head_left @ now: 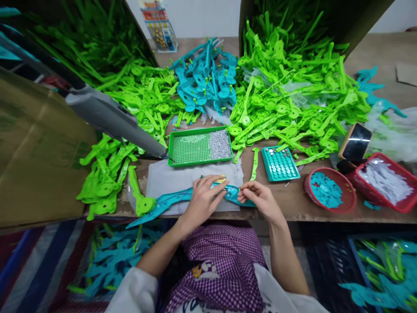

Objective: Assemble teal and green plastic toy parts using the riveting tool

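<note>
A long blue plastic part [172, 198] lies across a light grey cloth [169, 176] at the table's front edge. My left hand [206, 194] rests over its middle, with the fingers spread toward the right. At the part's right end is my right hand [259, 198], its thumb and fingertips pinched together; whatever sits between them is too small to make out. A thin dark red wire runs along the blue part, left of my left hand. Something small and yellow shows just beyond my left fingertips.
Beyond the cloth sits a green tray [190, 148] of small metal pieces. A teal tray [280, 164], red round basket [329, 191] and red rectangular basket [387, 182] stand rightward. Green parts [280, 104] and blue parts [208, 78] are heaped behind. A grey tool [114, 117] slants in from the left.
</note>
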`<state>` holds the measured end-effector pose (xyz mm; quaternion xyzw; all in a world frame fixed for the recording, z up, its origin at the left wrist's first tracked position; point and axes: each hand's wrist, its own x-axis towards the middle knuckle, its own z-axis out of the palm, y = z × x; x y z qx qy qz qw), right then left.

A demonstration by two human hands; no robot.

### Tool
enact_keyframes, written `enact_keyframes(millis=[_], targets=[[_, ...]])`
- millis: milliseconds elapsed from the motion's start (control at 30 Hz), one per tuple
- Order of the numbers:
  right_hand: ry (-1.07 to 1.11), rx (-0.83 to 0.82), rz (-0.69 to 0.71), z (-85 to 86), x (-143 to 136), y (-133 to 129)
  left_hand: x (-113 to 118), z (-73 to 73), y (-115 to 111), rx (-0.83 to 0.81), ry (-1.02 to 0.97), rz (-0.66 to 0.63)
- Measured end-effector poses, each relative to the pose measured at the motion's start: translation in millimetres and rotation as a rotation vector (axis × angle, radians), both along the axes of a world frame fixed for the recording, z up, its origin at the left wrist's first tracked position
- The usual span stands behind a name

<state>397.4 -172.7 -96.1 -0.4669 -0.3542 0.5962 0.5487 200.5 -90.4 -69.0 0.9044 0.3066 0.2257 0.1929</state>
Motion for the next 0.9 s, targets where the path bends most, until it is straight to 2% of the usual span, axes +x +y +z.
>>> enact_keyframes(millis=[67, 200, 333, 433, 600, 700, 900], targets=[[-0.007, 0.005, -0.087, -3.5, -0.4, 0.6, 12.1, 1.7, 2.6, -0.010, 0.006, -0.036], [-0.142, 0.029, -0.202, -2.8, 2.5, 0.5, 35.8, 0.8, 7.7, -0.144, -0.065, -0.122], [-0.236, 0.022, -0.200, -6.8, 4.9, -4.0, 41.7, -3.1, 13.3, -0.199, -0.106, -0.116], [-0.218, 0.019, -0.178, -11.8, 1.7, -5.5, 36.4, -3.3, 17.3, -0.153, -0.113, -0.142], [-0.117, -0.011, -0.217, -14.1, -5.7, 0.4, 30.8, 2.5, 28.6, -0.097, -0.062, -0.272], [-0.133, -0.040, -0.231, -14.2, -6.4, 3.6, 33.1, 5.5, 34.0, -0.056, -0.014, -0.267], [-0.160, -0.070, -0.241, -14.5, -2.8, 1.4, 38.7, -2.3, 35.7, 0.104, -0.058, -0.326]])
